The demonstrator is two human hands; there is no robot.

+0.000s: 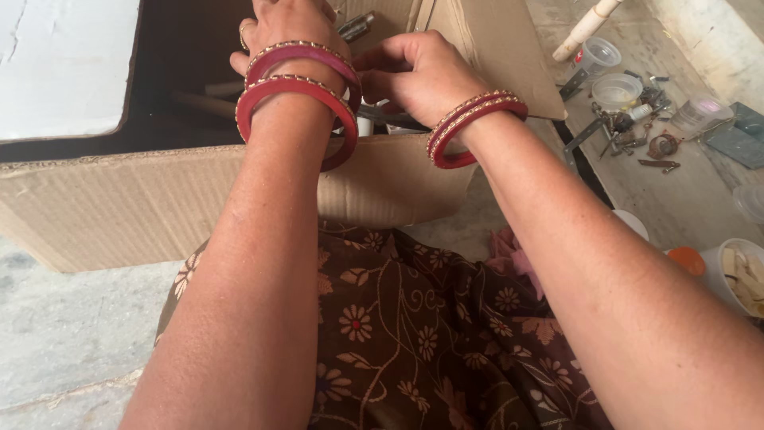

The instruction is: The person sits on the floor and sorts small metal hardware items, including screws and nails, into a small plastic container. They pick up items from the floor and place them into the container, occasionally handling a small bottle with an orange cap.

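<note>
Hands are both inside the open cardboard box [199,199], so this looks like a reach-and-sort step. Left hand [290,28] sits deep over the box, fingers curled down; whether it holds anything, can't tell. Right hand [418,72] is curled narrow, fingertips pinched near a small metal part [356,26] at the box's far side. Next move likely needs a firm pinch and a clean lift past the flap. Box contents are dark, mostly blocked by wrists and red bangles [298,87]. Clutter of small hardware [629,127] lies on the floor, right.
</note>
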